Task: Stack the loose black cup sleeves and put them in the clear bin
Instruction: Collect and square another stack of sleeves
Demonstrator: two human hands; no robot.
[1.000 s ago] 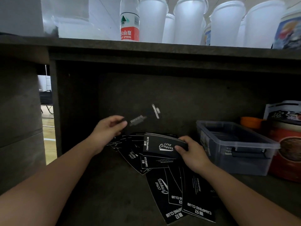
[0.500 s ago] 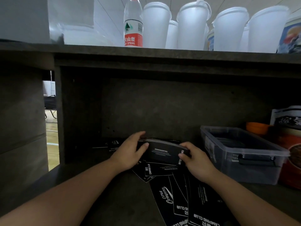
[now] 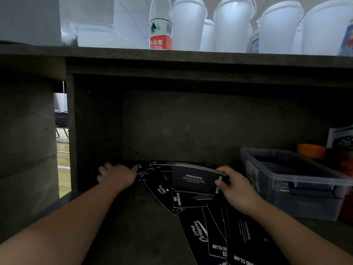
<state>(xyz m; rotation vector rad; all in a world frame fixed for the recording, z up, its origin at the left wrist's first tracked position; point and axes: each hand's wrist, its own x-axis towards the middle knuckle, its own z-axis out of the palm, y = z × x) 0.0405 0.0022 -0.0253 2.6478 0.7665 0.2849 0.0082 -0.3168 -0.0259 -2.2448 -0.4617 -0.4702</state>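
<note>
nearest the camera, loose black cup sleeves (image 3: 202,232) lie fanned out flat on the dark shelf floor (image 3: 133,236), overlapping one another and running back toward the rear wall. a little farther in, the right hand (image 3: 236,190) grips a small stack of sleeves (image 3: 194,181) by its right end, thumb on the near face, holding it up just above the scattered ones. the left hand (image 3: 116,175) reaches to the far left of the pile, palm down with fingers spread and fairly straight, resting on or just over the back sleeves; whether it grasps one cannot be told in the dim light. to the right stands the clear bin (image 3: 294,188), lid off, with dark sleeves faintly seen inside; behind it sit an orange bowl (image 3: 310,151) and printed packaging. above, on the upper shelf (image 3: 172,54), stand a water bottle (image 3: 160,25) and white cups (image 3: 233,23). half a second ago both hands pressed the stack between them; the left has since let go and moved out to the left, apart from the right.
</note>
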